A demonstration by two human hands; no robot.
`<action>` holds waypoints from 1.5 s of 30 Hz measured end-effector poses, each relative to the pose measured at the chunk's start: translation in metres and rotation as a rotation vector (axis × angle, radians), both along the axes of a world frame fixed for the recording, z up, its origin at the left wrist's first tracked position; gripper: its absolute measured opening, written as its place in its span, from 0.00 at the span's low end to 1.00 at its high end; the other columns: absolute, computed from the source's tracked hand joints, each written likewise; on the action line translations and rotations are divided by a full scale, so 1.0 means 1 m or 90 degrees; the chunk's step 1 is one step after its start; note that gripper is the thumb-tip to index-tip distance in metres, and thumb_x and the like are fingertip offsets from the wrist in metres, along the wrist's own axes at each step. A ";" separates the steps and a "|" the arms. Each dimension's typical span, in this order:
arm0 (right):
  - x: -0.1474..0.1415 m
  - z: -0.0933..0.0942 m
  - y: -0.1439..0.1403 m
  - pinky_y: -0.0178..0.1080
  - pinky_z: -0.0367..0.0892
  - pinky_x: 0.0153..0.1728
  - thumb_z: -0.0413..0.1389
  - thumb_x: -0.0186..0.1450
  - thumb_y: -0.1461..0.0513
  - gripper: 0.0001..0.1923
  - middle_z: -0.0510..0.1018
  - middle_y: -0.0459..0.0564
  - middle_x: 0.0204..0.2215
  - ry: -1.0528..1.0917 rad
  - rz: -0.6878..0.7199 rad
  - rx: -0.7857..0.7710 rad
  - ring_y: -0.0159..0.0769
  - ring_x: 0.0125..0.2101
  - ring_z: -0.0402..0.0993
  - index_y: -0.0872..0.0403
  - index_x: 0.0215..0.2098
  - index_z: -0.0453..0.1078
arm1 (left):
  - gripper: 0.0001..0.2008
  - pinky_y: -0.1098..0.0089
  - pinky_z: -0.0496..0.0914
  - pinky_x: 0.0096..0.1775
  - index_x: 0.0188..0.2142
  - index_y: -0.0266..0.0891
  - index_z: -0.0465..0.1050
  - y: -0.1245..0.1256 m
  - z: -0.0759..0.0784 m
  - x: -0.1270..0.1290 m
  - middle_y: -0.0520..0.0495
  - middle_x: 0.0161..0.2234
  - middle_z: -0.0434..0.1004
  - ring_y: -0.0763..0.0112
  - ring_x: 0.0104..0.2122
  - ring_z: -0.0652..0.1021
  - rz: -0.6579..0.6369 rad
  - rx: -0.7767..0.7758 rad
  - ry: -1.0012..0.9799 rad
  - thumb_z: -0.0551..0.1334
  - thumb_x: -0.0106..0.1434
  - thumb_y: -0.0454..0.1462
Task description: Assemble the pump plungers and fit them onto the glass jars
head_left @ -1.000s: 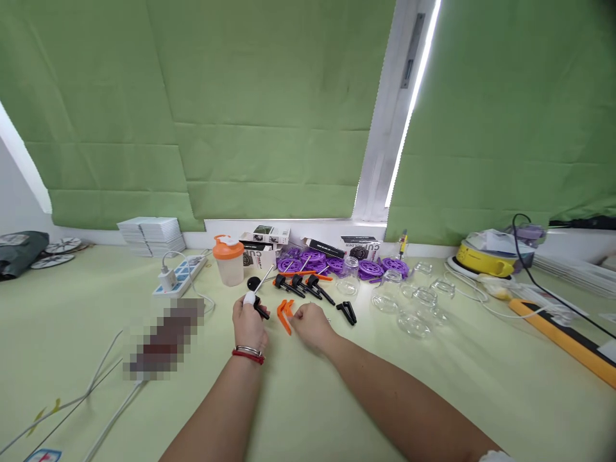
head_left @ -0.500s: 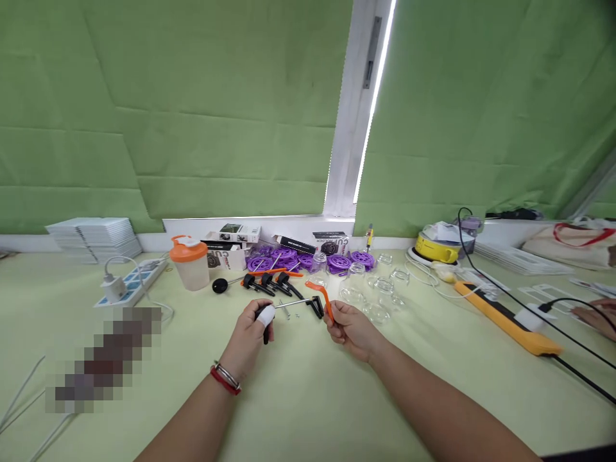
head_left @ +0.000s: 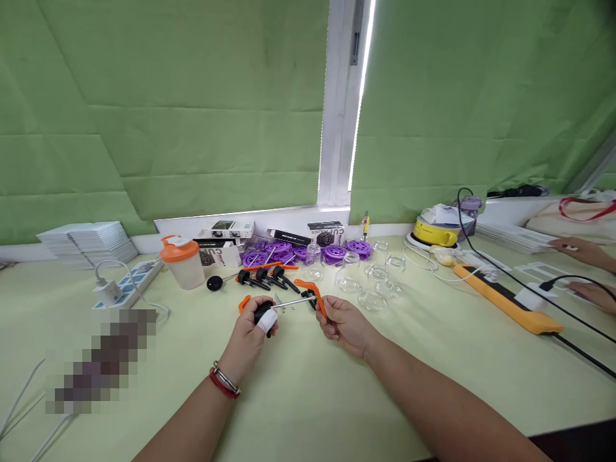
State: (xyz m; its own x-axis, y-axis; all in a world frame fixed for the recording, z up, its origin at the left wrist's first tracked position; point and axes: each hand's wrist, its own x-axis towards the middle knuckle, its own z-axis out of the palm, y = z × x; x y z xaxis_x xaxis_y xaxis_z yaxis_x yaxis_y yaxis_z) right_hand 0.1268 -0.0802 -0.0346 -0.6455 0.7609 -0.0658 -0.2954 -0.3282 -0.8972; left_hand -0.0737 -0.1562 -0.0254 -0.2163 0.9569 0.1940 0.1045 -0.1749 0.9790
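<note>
**Two hands at a rod and an orange clip over a crowded counter**

A black knob [head_left: 262, 312] fitted to a thin metal rod [head_left: 294, 301] is gripped in the left hand [head_left: 251, 331], whose fingers are curled tight around it; one fingertip is wrapped in white tape. An orange piece [head_left: 244, 303] is seen just behind that hand, touching or nearly touching the knob. The rod is held roughly level, pointing toward the right hand [head_left: 342, 324]. A curved orange clip [head_left: 312, 295] is pinched between the thumb and fingers of the right hand, its upper end lying at the far tip of the rod. Both hands are held just above the pale green counter [head_left: 308, 398], near its middle. A red band and a metal bangle are worn on the left wrist.

Behind the hands, a row of black-handled parts [head_left: 262, 278] is laid out on the counter, with a heap of purple discs [head_left: 279, 253] and some small printed boxes [head_left: 231, 230] further back against the window ledge. A cup with an orange lid [head_left: 181, 262] stands to the left of them, and a white power strip [head_left: 126, 283] lies beyond it. Several clear glass jars [head_left: 370, 285] are scattered to the right of the hands. Further right, a long orange-yellow bar [head_left: 505, 301] and a black cable [head_left: 553, 301] are laid across the counter, and a yellow round device [head_left: 436, 232] sits near the wall. At the far right edge, another person's hands [head_left: 584, 269] rest on the counter, well apart from the work.
</note>
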 end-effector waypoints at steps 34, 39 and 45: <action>-0.021 -0.026 -0.012 0.32 0.54 0.19 0.52 0.62 0.49 0.17 0.71 0.46 0.25 -0.226 0.020 0.202 0.26 0.18 0.59 0.55 0.35 0.67 | 0.13 0.70 0.66 0.31 0.41 0.38 0.72 -0.005 0.005 -0.001 0.46 0.35 0.72 0.70 0.30 0.71 -0.032 0.021 -0.261 0.57 0.59 0.41; -0.029 -0.031 -0.007 0.35 0.61 0.31 0.51 0.63 0.62 0.09 0.72 0.49 0.32 -0.456 -0.095 0.536 0.31 0.28 0.66 0.54 0.38 0.72 | 0.16 0.71 0.64 0.30 0.45 0.38 0.70 0.002 0.002 -0.020 0.49 0.30 0.70 0.72 0.27 0.71 0.129 0.066 -0.252 0.58 0.59 0.42; -0.063 -0.023 0.002 0.35 0.59 0.31 0.47 0.65 0.64 0.12 0.72 0.51 0.38 -0.722 -0.090 0.777 0.33 0.33 0.70 0.54 0.34 0.74 | 0.17 0.71 0.64 0.29 0.44 0.39 0.72 0.006 -0.005 -0.029 0.48 0.31 0.73 0.69 0.30 0.72 0.180 0.064 -0.226 0.57 0.58 0.44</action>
